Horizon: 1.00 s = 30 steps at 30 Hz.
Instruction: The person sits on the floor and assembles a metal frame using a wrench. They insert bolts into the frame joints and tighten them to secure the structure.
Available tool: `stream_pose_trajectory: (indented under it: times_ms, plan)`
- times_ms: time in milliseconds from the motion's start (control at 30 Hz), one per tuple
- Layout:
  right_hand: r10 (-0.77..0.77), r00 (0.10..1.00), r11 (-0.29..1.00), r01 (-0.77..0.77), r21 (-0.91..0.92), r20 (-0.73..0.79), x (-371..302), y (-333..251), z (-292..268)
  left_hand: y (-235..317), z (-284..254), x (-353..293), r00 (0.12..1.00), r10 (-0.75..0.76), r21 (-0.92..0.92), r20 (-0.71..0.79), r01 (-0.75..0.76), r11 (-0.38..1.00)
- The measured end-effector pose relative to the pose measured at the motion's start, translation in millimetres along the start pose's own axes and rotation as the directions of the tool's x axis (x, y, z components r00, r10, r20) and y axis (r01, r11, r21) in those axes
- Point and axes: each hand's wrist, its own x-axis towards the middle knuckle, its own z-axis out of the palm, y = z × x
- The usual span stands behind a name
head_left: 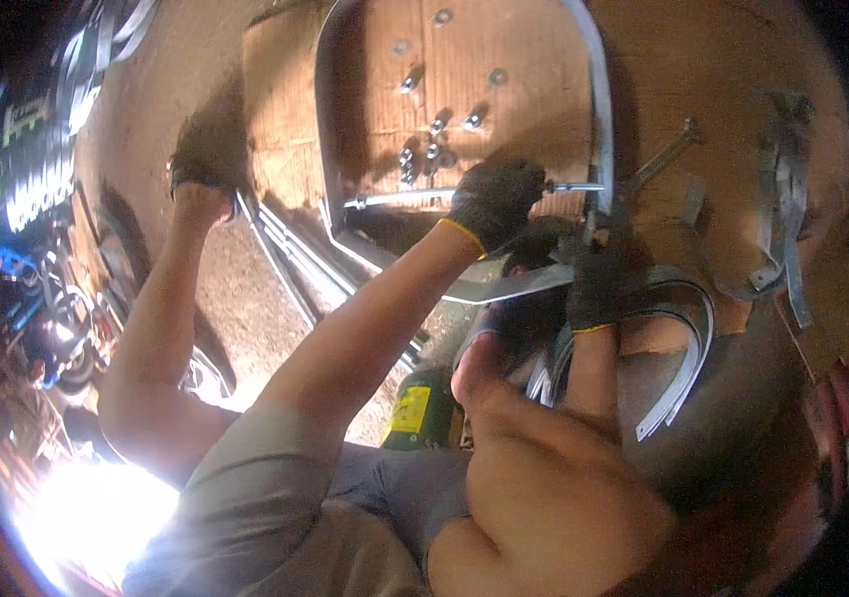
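A bent grey flat-metal frame [603, 95] lies in front of me, with a thin metal rod [409, 198] crossing it from side to side. My left hand [497, 204], in a dark glove with a yellow cuff edge, is closed around the rod near its right end. Just right of those fingers, a small nut [550, 186] sits on the rod. My right hand [595, 284], gloved alike, is at the frame's lower right corner, below the rod's end. Its fingers are dark and mostly hidden. A wrench [665, 157] slants up and away beyond it; whether I hold it cannot be made out.
Cardboard [534, 119] under the frame bears several bolts or nuts [434, 139] and washers [498, 77]. Curved metal strips [698, 348] lie by my right forearm, more strips [777, 219] farther right. Metal rods [295, 254] lie left of the frame. A green canister [419, 413] stands between my legs.
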Motion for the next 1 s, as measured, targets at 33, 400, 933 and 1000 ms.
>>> stream_pose_trajectory:
  times_ms: [33,400,933,1000]
  plan:
    - [0.088,0.994,0.996,-0.088,-0.012,0.058,2,13,-12,0,1,2,1.0,0.01,0.012,0.001,-0.01,1.0]
    - [0.053,0.998,0.993,-0.049,-0.106,0.035,-4,-51,4,-12,-3,-4,0.996,-0.031,-0.017,0.089,0.033,0.999]
    - [-0.028,0.998,0.985,0.037,-0.169,0.055,4,-23,-6,-7,-13,-9,0.982,-0.043,-0.005,0.187,0.045,0.999]
    - [-0.098,0.992,0.954,0.115,-0.277,0.076,4,-24,-11,-11,-9,-9,0.984,-0.027,-0.006,0.178,0.029,1.0]
